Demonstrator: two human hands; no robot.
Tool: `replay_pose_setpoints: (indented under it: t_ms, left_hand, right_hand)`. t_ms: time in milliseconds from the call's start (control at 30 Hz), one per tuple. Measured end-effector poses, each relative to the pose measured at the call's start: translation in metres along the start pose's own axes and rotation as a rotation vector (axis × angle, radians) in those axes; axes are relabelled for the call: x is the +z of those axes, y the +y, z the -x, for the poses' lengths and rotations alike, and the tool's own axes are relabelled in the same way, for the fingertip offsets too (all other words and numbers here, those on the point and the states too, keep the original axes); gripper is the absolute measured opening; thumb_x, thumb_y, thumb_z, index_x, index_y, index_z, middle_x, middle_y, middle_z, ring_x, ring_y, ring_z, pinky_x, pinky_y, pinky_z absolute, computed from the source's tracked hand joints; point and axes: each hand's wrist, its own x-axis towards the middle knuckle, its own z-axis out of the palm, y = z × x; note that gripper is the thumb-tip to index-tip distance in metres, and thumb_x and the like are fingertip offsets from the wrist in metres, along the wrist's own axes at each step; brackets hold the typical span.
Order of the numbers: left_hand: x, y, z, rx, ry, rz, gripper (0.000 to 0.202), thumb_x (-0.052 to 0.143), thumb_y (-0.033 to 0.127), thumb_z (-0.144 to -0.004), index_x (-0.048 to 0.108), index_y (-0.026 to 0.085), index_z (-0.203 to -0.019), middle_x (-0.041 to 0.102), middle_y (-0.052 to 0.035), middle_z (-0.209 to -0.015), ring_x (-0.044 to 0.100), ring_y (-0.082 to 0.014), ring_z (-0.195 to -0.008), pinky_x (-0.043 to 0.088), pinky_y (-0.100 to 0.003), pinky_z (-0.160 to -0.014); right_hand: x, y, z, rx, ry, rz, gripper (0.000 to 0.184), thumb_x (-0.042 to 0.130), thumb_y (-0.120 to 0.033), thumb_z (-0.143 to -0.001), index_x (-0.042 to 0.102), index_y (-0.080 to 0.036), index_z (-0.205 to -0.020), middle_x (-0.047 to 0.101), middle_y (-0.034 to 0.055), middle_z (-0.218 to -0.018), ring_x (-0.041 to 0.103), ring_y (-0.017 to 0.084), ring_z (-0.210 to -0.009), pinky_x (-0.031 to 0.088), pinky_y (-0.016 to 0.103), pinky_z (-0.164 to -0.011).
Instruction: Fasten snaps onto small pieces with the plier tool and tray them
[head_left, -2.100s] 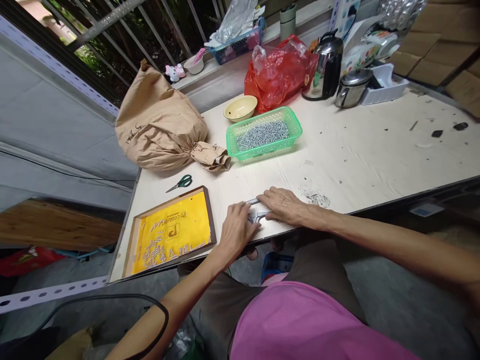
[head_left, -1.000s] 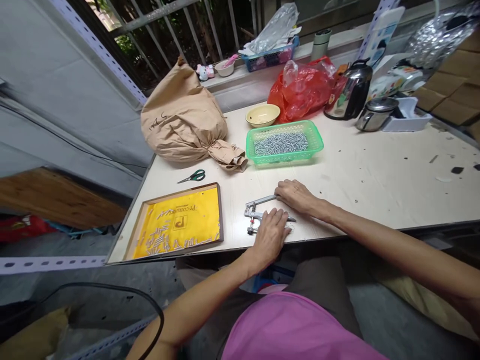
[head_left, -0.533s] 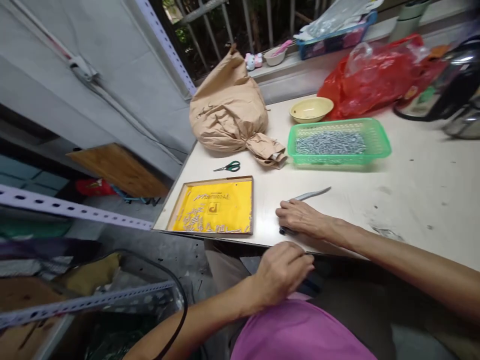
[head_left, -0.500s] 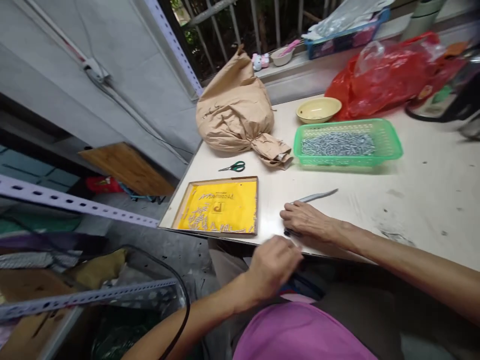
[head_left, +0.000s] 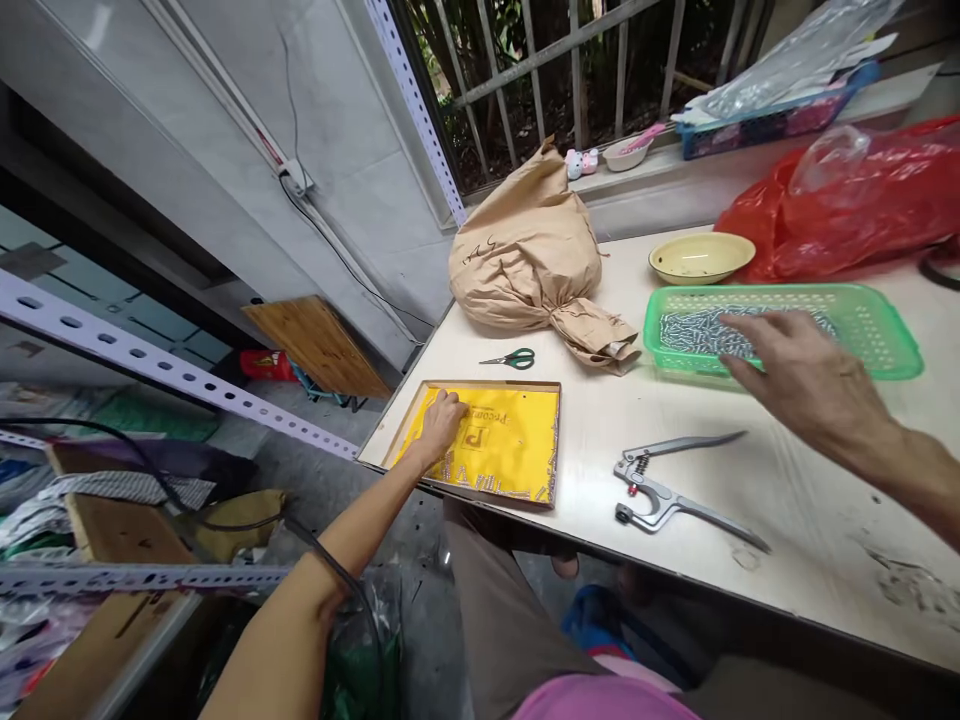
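My left hand [head_left: 441,425] is down in a shallow tray [head_left: 556,440] lined with a yellow printed sheet [head_left: 510,425]. Its fingers are curled together, and whatever may be between them is hidden. Small metal pieces [head_left: 487,482] lie scattered along the tray's near and right sides. Over the front of a green plastic basket [head_left: 877,345] hovers my right hand [head_left: 806,375], fingers spread, holding nothing visible. Many small silvery metal pieces [head_left: 694,330] fill much of that basket. Hand-press pliers [head_left: 660,500] with spring-loaded grey handles lie on the table between both hands.
Green-handled scissors [head_left: 517,358] lie behind the tray. A crumpled brown paper bag [head_left: 532,250], a cream oval bowl [head_left: 701,258] and a red plastic bag [head_left: 825,210] stand along the back. The table's front edge runs close to my lap.
My right hand has left the pliers on the table and moved over the green basket, opening. My left hand has gone from the table's front edge into the tray. The view has shifted.
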Motion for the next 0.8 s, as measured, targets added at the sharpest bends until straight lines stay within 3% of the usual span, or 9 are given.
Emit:
replay_pose_setpoints:
  t_ms: [100, 200, 267, 367, 467, 533, 600, 667, 800]
  left_hand:
    - [0.002, -0.006, -0.007, -0.004, 0.013, 0.028, 0.021, 0.047, 0.016, -0.086, 0.066, 0.015, -0.081, 0.059, -0.0104, -0.089, 0.048, -0.0218, -0.097, 0.04, -0.031, -0.079]
    - [-0.002, -0.005, -0.011, -0.055, 0.104, 0.08, 0.021, 0.047, 0.018, -0.085, 0.066, 0.013, -0.079, 0.061, -0.0104, -0.088, 0.05, -0.0224, -0.095, 0.04, -0.032, -0.081]
    - [-0.008, 0.008, -0.011, -0.097, 0.152, 0.17, 0.021, 0.047, 0.02, -0.084, 0.066, 0.013, -0.079, 0.062, -0.0091, -0.086, 0.053, -0.0219, -0.092, 0.041, -0.032, -0.08]
    - [-0.019, 0.055, -0.001, -0.156, 0.089, 0.582, 0.017, 0.055, 0.028, -0.079, 0.066, 0.015, -0.081, 0.065, -0.0052, -0.081, 0.057, -0.0166, -0.075, 0.045, -0.027, -0.068]
    - [-0.025, 0.124, 0.019, -0.165, -0.201, 1.084, 0.025, 0.063, 0.038, -0.071, 0.065, 0.014, -0.079, 0.062, -0.0019, -0.068, 0.051, -0.0095, -0.052, 0.04, -0.021, -0.048]
    - [-0.024, 0.167, 0.033, -0.166, -0.42, 1.241, 0.029, 0.066, 0.041, -0.069, 0.063, 0.013, -0.076, 0.058, -0.0001, -0.062, 0.045, -0.0065, -0.045, 0.035, -0.019, -0.041]
    - [-0.02, 0.198, 0.04, -0.167, -0.538, 1.27, 0.029, 0.068, 0.041, -0.068, 0.062, 0.013, -0.073, 0.055, 0.0019, -0.057, 0.042, -0.0052, -0.043, 0.031, -0.017, -0.038]
    - [-0.013, 0.214, 0.041, -0.162, -0.567, 1.22, 0.029, 0.068, 0.041, -0.07, 0.061, 0.013, -0.071, 0.049, 0.0044, -0.05, 0.039, -0.005, -0.04, 0.028, -0.017, -0.037]
    - [-0.005, 0.219, 0.035, -0.142, -0.541, 1.05, 0.03, 0.064, 0.044, -0.073, 0.061, 0.015, -0.067, 0.043, 0.0069, -0.042, 0.036, -0.0052, -0.034, 0.025, -0.019, -0.036]
  right_hand:
    - [-0.006, 0.011, 0.013, -0.005, -0.056, 0.057, 0.046, 0.033, -0.044, -0.093, 0.043, -0.028, -0.134, 0.049, 0.014, -0.12, 0.051, 0.037, -0.105, 0.044, 0.051, -0.082]
    - [0.001, -0.002, 0.053, -0.06, -0.226, -0.042, 0.036, 0.037, -0.039, -0.093, 0.055, -0.024, -0.121, 0.056, 0.0122, -0.111, 0.058, 0.027, -0.095, 0.047, 0.042, -0.08]
    - [0.008, -0.016, 0.084, -0.084, -0.352, -0.1, 0.032, 0.041, -0.038, -0.093, 0.059, -0.022, -0.113, 0.059, 0.0106, -0.105, 0.058, 0.024, -0.093, 0.047, 0.038, -0.079]
    - [0.017, -0.031, 0.119, -0.091, -0.469, -0.094, 0.028, 0.045, -0.036, -0.092, 0.062, -0.02, -0.109, 0.06, 0.0104, -0.1, 0.055, 0.023, -0.092, 0.045, 0.036, -0.078]
    - [0.022, -0.034, 0.134, -0.042, -0.499, -0.036, 0.027, 0.042, -0.027, -0.093, 0.061, -0.02, -0.111, 0.059, 0.0094, -0.095, 0.052, 0.021, -0.088, 0.042, 0.034, -0.076]
    - [0.023, -0.032, 0.136, -0.008, -0.495, -0.005, 0.028, 0.039, -0.023, -0.094, 0.061, -0.02, -0.111, 0.058, 0.0085, -0.093, 0.05, 0.021, -0.088, 0.04, 0.033, -0.077]
    - [0.022, -0.03, 0.135, 0.005, -0.492, 0.005, 0.026, 0.039, -0.023, -0.095, 0.062, -0.02, -0.107, 0.057, 0.0078, -0.091, 0.049, 0.021, -0.088, 0.038, 0.032, -0.077]
    - [0.021, -0.03, 0.134, 0.009, -0.495, 0.002, 0.025, 0.04, -0.023, -0.095, 0.062, -0.019, -0.105, 0.057, 0.0076, -0.091, 0.048, 0.021, -0.089, 0.036, 0.031, -0.076]
    - [0.018, -0.033, 0.133, 0.023, -0.482, -0.01, 0.022, 0.04, -0.02, -0.094, 0.062, -0.019, -0.099, 0.057, 0.0072, -0.091, 0.047, 0.02, -0.086, 0.033, 0.03, -0.073]
